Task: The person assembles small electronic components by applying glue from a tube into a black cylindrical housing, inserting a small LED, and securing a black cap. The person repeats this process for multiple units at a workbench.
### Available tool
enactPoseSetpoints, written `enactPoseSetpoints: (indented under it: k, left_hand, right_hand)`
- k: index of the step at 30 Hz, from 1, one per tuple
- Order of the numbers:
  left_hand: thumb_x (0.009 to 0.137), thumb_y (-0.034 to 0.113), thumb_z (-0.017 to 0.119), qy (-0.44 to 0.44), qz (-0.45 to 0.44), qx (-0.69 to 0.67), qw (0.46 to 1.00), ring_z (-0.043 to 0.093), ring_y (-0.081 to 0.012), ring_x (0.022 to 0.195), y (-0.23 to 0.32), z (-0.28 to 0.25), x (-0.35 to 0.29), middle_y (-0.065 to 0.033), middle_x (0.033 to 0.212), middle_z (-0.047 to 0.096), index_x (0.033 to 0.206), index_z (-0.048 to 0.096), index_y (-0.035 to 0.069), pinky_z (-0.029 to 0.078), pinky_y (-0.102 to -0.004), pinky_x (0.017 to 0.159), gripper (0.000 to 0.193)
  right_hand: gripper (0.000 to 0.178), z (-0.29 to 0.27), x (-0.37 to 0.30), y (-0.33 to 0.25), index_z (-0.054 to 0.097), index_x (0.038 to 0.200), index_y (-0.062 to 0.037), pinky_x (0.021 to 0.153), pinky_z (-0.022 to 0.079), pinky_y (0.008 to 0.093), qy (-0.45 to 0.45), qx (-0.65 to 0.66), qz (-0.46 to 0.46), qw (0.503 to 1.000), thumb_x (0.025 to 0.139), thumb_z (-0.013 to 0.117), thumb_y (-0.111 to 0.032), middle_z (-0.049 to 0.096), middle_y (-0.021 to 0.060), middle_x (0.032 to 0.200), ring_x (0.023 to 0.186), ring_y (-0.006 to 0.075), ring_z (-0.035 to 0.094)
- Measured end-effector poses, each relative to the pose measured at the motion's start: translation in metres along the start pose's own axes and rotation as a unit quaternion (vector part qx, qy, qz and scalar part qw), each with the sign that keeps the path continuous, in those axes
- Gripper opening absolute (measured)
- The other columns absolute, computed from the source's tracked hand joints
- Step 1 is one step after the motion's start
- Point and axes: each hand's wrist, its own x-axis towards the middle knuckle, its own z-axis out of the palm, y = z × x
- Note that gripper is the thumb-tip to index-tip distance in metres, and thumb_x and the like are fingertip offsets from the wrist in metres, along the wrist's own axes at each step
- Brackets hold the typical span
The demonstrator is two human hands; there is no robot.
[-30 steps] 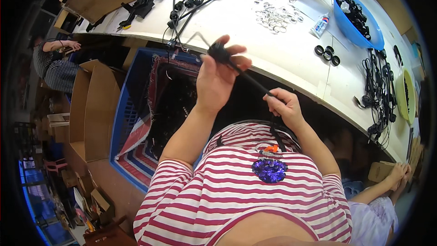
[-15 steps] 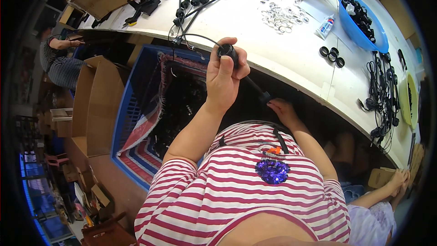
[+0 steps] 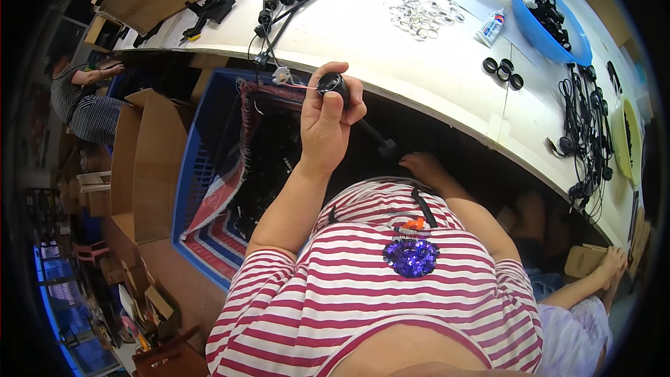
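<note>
My left hand (image 3: 325,122) is closed around a black round housing (image 3: 333,86), its open face turned up toward me. Thin red and white wires run from the housing to a small whitish round part (image 3: 282,75) that hangs at the table edge. Below the same hand, a black stem (image 3: 377,137) slants down to the right and ends in a wider black tip. My right hand (image 3: 423,166) is close beside that tip, apart from it, in the shadow under the table edge. Its fingers seem stretched out and hold nothing that shows.
On the white table (image 3: 447,91) lie clear rings (image 3: 424,17), a glue tube (image 3: 491,26), black rings (image 3: 504,71) and black cables (image 3: 583,132). A blue basin (image 3: 558,49) holds black parts. A lined blue crate (image 3: 192,160) stands left. Another person's hands (image 3: 614,264) show at right.
The wired whitish part has come into sight beside the housing. My left hand has shifted slightly left and down. The stem's tip, earlier at my right fingertips, is now apart from them.
</note>
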Motion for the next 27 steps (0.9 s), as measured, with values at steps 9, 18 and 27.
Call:
enactPoseSetpoints:
  k: [9,18,27]
  left_hand:
    - [0.086,0.012,0.055,-0.035,-0.078,0.054,0.995,0.036,-0.0091,0.061,-0.004,0.002,-0.012,-0.0049,0.082,0.047,0.120,0.041,0.002,0.033,-0.0214,0.056,0.038]
    - [0.087,0.013,0.057,-0.108,-0.209,0.076,0.969,0.048,-0.0052,0.079,-0.078,0.002,-0.050,0.0006,0.090,0.051,0.112,0.045,0.005,0.041,-0.0184,0.070,0.029]
    - [0.079,-0.009,0.048,-0.162,-0.256,0.252,0.919,0.050,-0.0134,0.102,-0.075,-0.021,-0.052,-0.0071,0.110,0.048,0.120,0.040,0.003,0.041,-0.0259,0.088,0.043]
  right_hand:
    - [0.025,-0.076,-0.003,-0.073,0.062,0.101,-0.0031,0.075,0.048,0.0304,0.130,0.204,0.059,0.969,0.082,0.061,-0.019,0.063,0.0140,0.099,0.088,0.0244,0.062]
    - [0.015,-0.150,-0.002,-0.155,0.066,0.086,-0.0076,0.073,0.046,0.0293,0.269,0.023,-0.196,0.943,0.072,0.068,-0.011,0.062,0.0052,0.088,0.083,0.0194,0.057]
    - [0.012,-0.115,0.000,-0.132,0.063,0.074,-0.0050,0.066,0.047,0.0336,0.213,0.095,-0.130,0.964,0.075,0.064,-0.017,0.060,0.0073,0.079,0.074,0.0243,0.057]
